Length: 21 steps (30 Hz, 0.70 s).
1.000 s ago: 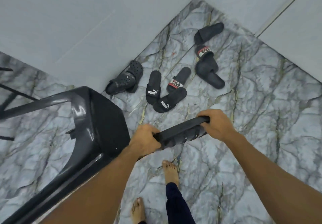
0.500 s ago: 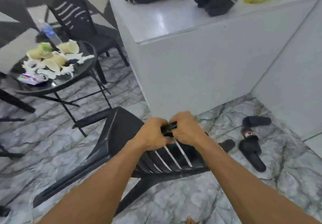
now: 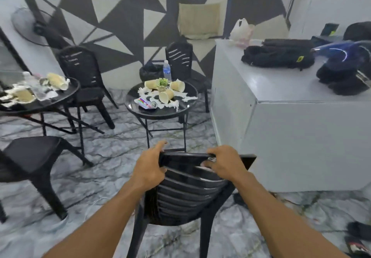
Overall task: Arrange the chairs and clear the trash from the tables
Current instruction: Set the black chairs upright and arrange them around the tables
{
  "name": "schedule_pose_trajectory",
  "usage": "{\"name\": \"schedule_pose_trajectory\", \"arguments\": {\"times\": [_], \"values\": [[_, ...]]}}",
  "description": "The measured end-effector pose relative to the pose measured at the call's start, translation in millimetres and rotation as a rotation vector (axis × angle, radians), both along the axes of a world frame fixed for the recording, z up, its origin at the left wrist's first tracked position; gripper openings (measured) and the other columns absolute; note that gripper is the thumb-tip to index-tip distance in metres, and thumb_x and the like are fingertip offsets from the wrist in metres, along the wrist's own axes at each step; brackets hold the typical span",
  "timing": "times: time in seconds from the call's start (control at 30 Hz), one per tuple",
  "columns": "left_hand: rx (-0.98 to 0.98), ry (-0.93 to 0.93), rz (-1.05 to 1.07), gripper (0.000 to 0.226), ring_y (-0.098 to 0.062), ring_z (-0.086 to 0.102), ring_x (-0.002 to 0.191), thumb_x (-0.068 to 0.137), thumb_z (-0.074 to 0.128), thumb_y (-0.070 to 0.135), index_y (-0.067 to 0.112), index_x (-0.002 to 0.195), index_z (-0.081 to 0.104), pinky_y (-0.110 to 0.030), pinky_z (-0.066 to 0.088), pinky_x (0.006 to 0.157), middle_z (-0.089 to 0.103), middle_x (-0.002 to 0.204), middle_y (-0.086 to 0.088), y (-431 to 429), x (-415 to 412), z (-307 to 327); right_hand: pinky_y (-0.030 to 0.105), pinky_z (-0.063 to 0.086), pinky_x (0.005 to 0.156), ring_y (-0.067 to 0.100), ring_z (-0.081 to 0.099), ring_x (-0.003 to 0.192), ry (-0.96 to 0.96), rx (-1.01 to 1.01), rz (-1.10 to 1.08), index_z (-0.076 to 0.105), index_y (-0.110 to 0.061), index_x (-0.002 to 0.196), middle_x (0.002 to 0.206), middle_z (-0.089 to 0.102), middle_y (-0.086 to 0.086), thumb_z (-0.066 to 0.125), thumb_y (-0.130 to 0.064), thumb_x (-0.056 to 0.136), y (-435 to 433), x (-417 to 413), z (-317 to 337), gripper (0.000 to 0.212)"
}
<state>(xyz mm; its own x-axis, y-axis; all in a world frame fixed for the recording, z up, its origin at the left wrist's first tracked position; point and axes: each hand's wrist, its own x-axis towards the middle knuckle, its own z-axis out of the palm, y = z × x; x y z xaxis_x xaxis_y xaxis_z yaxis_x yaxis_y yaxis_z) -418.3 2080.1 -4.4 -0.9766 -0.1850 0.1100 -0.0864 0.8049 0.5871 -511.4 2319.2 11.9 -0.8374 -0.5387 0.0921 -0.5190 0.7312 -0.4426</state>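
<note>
My left hand and right hand grip the top rail of the chair, so a careless push may bump the round worktop (its paper cups would roll off).

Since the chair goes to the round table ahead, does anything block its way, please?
Nothing visible does: only bare floor lies between the black chair and the round table; the white counter stands close on its right.

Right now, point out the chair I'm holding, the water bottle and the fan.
chair (image 3: 186, 195): head view, on the slatted backrest.
water bottle (image 3: 166, 71): head view, on its blue label.
fan (image 3: 25, 23): head view, on the round grille.
</note>
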Motion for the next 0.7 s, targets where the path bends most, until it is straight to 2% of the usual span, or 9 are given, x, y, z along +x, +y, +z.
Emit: {"name": "schedule_pose_trajectory", "arguments": {"times": [0.07,0.1,0.17,0.23,0.33,0.43,0.53,0.7], "values": [[-0.228,0.023,-0.031,0.083,-0.016,0.056,0.103,0.067,0.082,0.034,0.032,0.140,0.044,-0.029,0.045,0.085,0.059,0.111,0.011,-16.9,8.4,10.3,0.026,0.043,0.061,0.016,0.055,0.068,0.048,0.046,0.074,0.064,-0.024,0.072,0.066,0.061,-0.008,0.073,-0.046,0.079,-49.3,5.8,2.0,0.025],[-0.354,-0.008,-0.057,0.072,-0.017,0.057,0.100,0.065,0.081,0.045,0.032,0.130,0.051,-0.033,0.047,0.086,0.061,0.108,0.010,-21.9,10.2,16.4,0.032,0.047,0.066,0.019,0.059,0.074,0.075,0.071,0.100,0.069,-0.023,0.081,0.074,0.066,-0.005,0.071,-0.048,0.080,-71.8,10.7,2.4,0.026],[-0.489,-0.087,-0.053,0.045,-0.019,0.062,0.086,0.066,0.077,0.055,0.029,0.099,0.060,-0.037,0.051,0.077,0.065,0.091,0.009,-33.5,10.2,22.7,0.036,0.048,0.069,0.022,0.061,0.077,0.101,0.086,0.146,0.069,-0.021,0.085,0.080,0.069,0.001,0.070,-0.048,0.080,-108.9,20.4,0.9,0.028],[-0.489,-0.138,-0.026,0.033,-0.018,0.062,0.077,0.070,0.076,0.053,0.028,0.086,0.061,-0.035,0.051,0.067,0.065,0.081,0.008,-50.1,8.0,23.7,0.035,0.047,0.068,0.023,0.061,0.079,0.124,0.091,0.198,0.067,-0.021,0.083,0.080,0.069,0.001,0.069,-0.047,0.080,-133.6,24.4,-0.2,0.027],[-0.449,-0.173,-0.047,0.028,-0.015,0.055,0.069,0.072,0.080,0.050,0.030,0.079,0.061,-0.031,0.042,0.060,0.058,0.070,0.012,-77.2,2.5,26.0,0.033,0.050,0.070,0.018,0.062,0.078,0.145,0.146,0.229,0.066,-0.027,0.085,0.079,0.068,-0.007,0.070,-0.057,0.070,-140.7,5.6,1.5,0.034],[-0.376,-0.188,-0.014,0.027,-0.015,0.057,0.071,0.070,0.083,0.050,0.033,0.078,0.064,-0.031,0.043,0.063,0.059,0.069,0.013,-102.8,-7.5,27.8,0.031,0.051,0.071,0.015,0.064,0.079,0.099,0.271,0.248,0.068,-0.030,0.088,0.080,0.071,-0.008,0.080,-0.055,0.061,-139.4,-30.5,7.4,0.039],[-0.365,-0.151,0.033,0.032,-0.016,0.064,0.078,0.066,0.084,0.051,0.029,0.086,0.072,-0.032,0.046,0.068,0.069,0.075,0.009,-124.5,-27.7,31.1,0.032,0.052,0.072,0.015,0.064,0.080,0.091,0.259,0.271,0.071,-0.027,0.089,0.080,0.071,-0.008,0.082,-0.055,0.061,-158.2,-62.5,14.7,0.040],[-0.374,-0.063,0.050,0.036,-0.016,0.065,0.080,0.059,0.085,0.054,0.030,0.074,0.062,-0.031,0.044,0.068,0.070,0.075,0.009,-157.4,-90.6,51.5,0.033,0.052,0.078,0.014,0.065,0.085,0.178,0.198,0.293,0.071,-0.026,0.094,0.087,0.073,-0.009,0.081,-0.055,0.062,-188.5,-125.7,31.7,0.044]]}}
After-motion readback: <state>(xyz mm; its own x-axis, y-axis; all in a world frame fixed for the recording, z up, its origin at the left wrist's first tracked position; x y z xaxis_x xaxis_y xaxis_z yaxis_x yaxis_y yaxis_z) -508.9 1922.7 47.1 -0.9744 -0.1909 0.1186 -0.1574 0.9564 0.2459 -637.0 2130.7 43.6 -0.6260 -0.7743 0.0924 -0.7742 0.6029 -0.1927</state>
